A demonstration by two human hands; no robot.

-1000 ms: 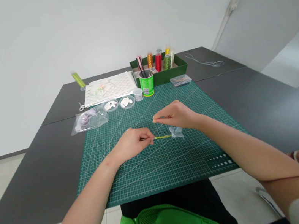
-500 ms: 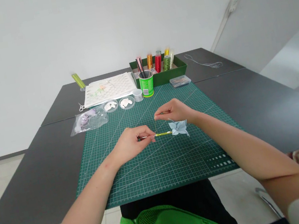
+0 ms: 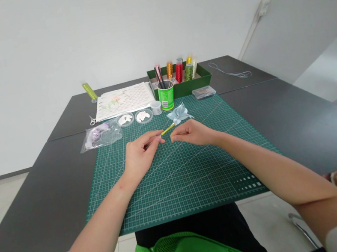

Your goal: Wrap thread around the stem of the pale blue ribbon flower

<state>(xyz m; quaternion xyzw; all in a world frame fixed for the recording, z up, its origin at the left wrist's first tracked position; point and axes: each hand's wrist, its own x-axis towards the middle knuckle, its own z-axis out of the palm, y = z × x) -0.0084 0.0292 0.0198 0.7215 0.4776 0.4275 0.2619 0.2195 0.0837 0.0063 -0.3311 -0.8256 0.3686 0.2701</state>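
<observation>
My left hand (image 3: 142, 151) is closed around the lower stem of a pale blue artificial flower (image 3: 178, 114). The part of the stem (image 3: 168, 129) beyond my fingertips is wrapped yellow-green, and the blossom tilts up and away to the right. Just right of the stem, my right hand (image 3: 194, 133) is closed in a pinch. A fine thread ran from that pinch to the stem a moment ago; at this instant it is too thin to make out. Both hands hover over a green cutting mat (image 3: 179, 185).
A green can (image 3: 167, 98) of tools stands before a dark green box (image 3: 204, 81) with several thread spools. Two dishes of white pieces (image 3: 143, 116), a small tub (image 3: 156, 107), a plastic bag (image 3: 100, 134), paper sheets (image 3: 125, 100), scissors (image 3: 93, 120) and a clear case (image 3: 204, 92) lie around.
The flower has swung from pointing right to tilting up and away, with my left hand shifted up and left. My right hand has come down from above the stem to its near right side.
</observation>
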